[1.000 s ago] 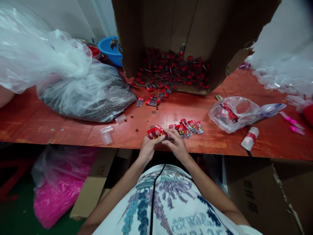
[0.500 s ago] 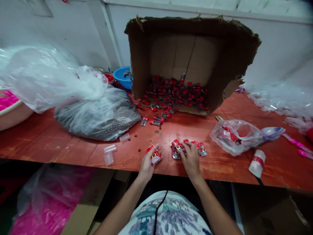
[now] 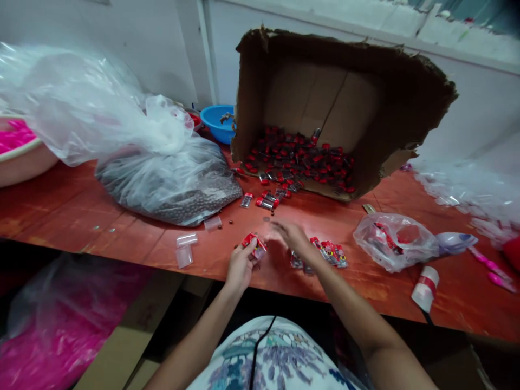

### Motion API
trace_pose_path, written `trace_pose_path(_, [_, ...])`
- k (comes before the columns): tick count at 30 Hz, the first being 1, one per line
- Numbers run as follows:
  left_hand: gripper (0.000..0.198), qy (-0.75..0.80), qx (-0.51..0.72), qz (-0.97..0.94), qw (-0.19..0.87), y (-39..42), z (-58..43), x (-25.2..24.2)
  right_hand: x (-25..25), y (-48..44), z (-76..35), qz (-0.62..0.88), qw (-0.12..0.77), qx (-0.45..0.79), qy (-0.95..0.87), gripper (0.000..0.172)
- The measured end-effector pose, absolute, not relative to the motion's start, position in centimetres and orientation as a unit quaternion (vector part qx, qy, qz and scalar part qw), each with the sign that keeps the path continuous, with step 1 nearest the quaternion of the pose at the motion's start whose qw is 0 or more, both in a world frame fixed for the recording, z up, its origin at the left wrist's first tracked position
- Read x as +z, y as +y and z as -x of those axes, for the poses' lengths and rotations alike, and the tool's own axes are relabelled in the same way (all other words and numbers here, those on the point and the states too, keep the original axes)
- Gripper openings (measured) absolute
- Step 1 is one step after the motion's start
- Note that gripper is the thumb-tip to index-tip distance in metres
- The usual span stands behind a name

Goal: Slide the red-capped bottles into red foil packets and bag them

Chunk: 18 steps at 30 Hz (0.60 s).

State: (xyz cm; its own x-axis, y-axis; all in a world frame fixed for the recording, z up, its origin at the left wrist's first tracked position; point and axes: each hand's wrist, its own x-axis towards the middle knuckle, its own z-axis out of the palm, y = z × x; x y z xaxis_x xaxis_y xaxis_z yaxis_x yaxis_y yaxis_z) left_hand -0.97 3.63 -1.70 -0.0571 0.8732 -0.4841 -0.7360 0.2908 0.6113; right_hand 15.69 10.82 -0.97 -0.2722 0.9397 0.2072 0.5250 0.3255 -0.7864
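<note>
My left hand (image 3: 240, 265) is closed around a small red printed packet (image 3: 260, 250), held just over the front part of the table. My right hand (image 3: 293, 238) hovers to the right of it, smeared by motion, with its fingers pointing left toward the loose vials. Under and beside my right wrist lies a row of similar red-topped packets (image 3: 331, 253). Farther back, several small clear vials with red caps and dark beads (image 3: 268, 201) lie in front of a torn cardboard box (image 3: 406, 103) tipped on its side, where a heap of them (image 3: 300, 157) rests.
A tied clear bag of dark beads (image 3: 174, 184) sits at left, near empty clear vials (image 3: 184, 255) and loose beads. At right are a small plastic bag (image 3: 394, 241), a white roll with a red band (image 3: 426, 288) and pink pieces (image 3: 493, 271). A blue basin (image 3: 219, 124) stands behind.
My right hand has lifted off the row of packets and moved left and slightly away from me. My left hand still holds its packet. The view has shifted a little.
</note>
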Motion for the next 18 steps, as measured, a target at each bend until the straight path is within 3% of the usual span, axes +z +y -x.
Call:
trace_pose_path(5, [0.008,0.426,0.576,-0.002,0.698,3.9,1.9,-1.8,-1.3,18.1,-16.7,0.551,0.221,0.16,-0.789,0.046])
trace_pose_path(8, [0.006,0.431,0.578,0.035,0.692,3.9,2.4,-1.6,-1.6,19.7,-16.8,0.546,0.132,0.072,-0.824,0.038])
trace_pose_path(11, [0.008,0.427,0.585,0.063,0.687,3.8,2.8,-1.4,-1.6,19.2,-17.0,0.534,0.101,0.048,-0.838,0.027])
trace_pose_path(14, [0.009,0.421,0.593,0.089,0.68,4.0,2.9,-1.3,-0.8,16.3,-17.1,0.531,0.155,0.076,-0.829,0.025])
trace_pose_path(18, [0.009,0.416,0.59,0.116,0.682,4.3,2.4,-1.2,0.8,9.4,-16.6,0.51,0.344,0.261,-0.744,0.034])
